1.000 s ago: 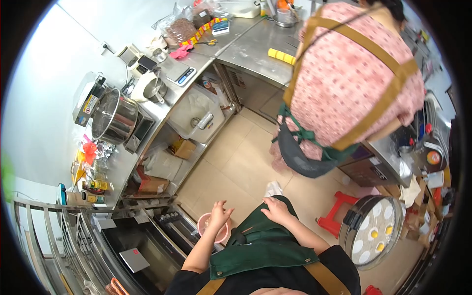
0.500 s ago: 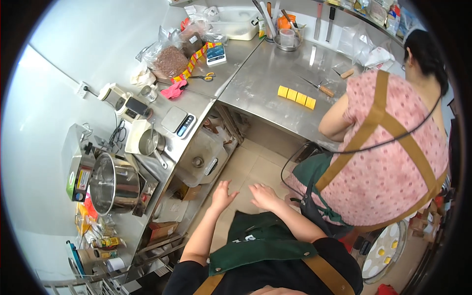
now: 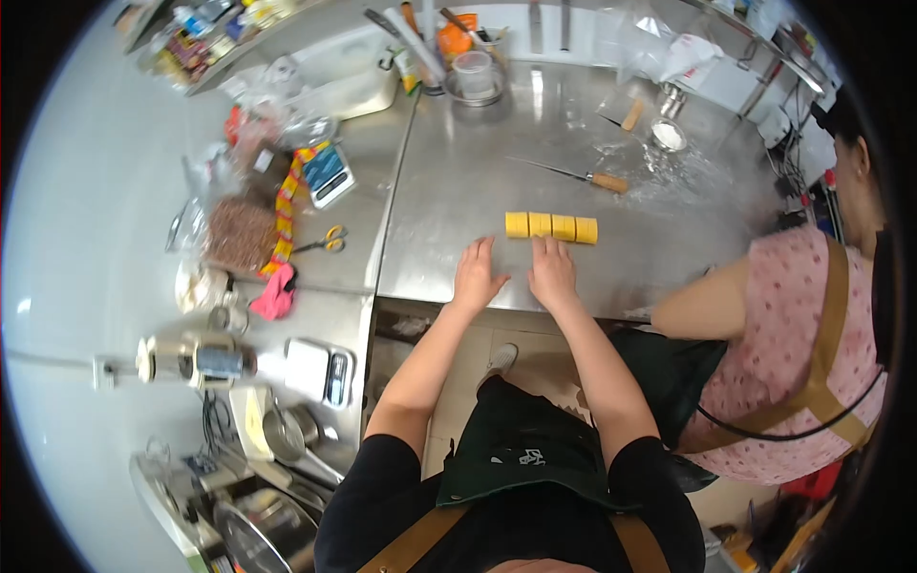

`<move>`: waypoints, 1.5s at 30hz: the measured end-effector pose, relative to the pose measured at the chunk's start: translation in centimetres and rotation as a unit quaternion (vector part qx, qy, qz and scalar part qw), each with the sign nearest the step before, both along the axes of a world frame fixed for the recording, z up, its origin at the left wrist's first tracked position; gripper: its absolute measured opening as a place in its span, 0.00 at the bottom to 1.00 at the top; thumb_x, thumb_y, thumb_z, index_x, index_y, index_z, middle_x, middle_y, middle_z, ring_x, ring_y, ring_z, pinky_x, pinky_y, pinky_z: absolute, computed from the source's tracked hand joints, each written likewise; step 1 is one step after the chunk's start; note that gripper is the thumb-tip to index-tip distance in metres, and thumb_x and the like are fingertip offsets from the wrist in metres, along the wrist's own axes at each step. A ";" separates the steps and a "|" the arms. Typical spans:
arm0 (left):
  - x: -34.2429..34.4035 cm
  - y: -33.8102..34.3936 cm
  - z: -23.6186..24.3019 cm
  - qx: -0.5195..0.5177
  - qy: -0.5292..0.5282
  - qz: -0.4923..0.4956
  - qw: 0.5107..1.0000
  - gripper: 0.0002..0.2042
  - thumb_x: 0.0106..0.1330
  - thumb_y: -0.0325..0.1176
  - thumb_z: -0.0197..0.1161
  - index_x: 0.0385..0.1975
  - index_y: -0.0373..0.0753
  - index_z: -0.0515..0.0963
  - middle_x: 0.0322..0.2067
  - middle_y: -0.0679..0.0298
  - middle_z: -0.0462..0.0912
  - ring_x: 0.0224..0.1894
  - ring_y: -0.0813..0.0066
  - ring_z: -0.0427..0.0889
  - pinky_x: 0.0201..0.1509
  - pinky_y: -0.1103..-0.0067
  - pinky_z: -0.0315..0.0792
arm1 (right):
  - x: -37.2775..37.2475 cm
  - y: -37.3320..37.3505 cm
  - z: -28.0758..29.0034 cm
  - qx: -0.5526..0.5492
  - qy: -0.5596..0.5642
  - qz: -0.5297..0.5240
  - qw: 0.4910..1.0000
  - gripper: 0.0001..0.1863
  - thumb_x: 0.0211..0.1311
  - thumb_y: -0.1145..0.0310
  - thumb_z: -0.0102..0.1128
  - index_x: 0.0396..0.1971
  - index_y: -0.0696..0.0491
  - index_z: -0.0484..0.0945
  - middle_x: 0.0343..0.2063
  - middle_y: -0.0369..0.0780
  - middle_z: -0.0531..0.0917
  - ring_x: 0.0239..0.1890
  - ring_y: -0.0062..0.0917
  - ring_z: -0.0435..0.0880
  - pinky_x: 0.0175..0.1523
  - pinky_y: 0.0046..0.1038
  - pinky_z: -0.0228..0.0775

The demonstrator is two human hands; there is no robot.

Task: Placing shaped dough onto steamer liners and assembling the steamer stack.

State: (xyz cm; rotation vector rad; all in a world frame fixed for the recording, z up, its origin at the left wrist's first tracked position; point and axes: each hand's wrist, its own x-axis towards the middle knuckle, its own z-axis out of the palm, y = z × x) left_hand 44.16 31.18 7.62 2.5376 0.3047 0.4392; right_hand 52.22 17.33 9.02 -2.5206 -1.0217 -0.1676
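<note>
The yellow, crosswise-cut cylindrical log (image 3: 541, 222) lay on the grey steel counter (image 3: 441, 181), just beyond the bare right hand (image 3: 553, 276); that grip and the bare left hand (image 3: 476, 277) were spread. A careless push could have separated the log.

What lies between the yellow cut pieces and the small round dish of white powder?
From the yellow pieces to the dish, the head view shows a thin tool's wooden handle, then white dusting.
</note>
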 end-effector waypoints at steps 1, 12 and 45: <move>2.2 0.8 -0.3 0.015 -0.012 -0.019 1.000 0.36 0.38 0.31 0.68 0.50 0.34 0.59 0.47 0.52 0.65 0.49 0.55 0.64 0.52 0.70 0.61 | 1.6 0.7 -0.2 -0.019 -0.044 0.001 0.999 0.26 0.39 0.72 0.59 0.44 0.59 0.67 0.38 0.44 0.71 0.43 0.36 0.68 0.50 0.33 0.59; 12.5 4.6 -2.6 0.065 0.192 -0.200 0.959 0.33 0.35 0.36 0.71 0.45 0.38 0.66 0.42 0.59 0.68 0.48 0.62 0.65 0.50 0.71 0.61 | 10.3 4.2 -4.3 -0.225 0.066 0.060 0.970 0.21 0.41 0.76 0.56 0.41 0.55 0.69 0.39 0.41 0.71 0.48 0.30 0.68 0.61 0.36 0.49; -7.4 -12.5 -0.4 -0.121 0.353 -0.373 0.849 0.23 0.40 0.36 0.69 0.35 0.32 0.69 0.34 0.53 0.72 0.39 0.62 0.73 0.43 0.74 0.66 | -23.9 -23.3 -8.2 0.321 0.531 -0.393 0.678 0.26 0.33 0.66 0.70 0.37 0.58 0.72 0.31 0.41 0.78 0.34 0.26 0.76 0.39 0.25 0.68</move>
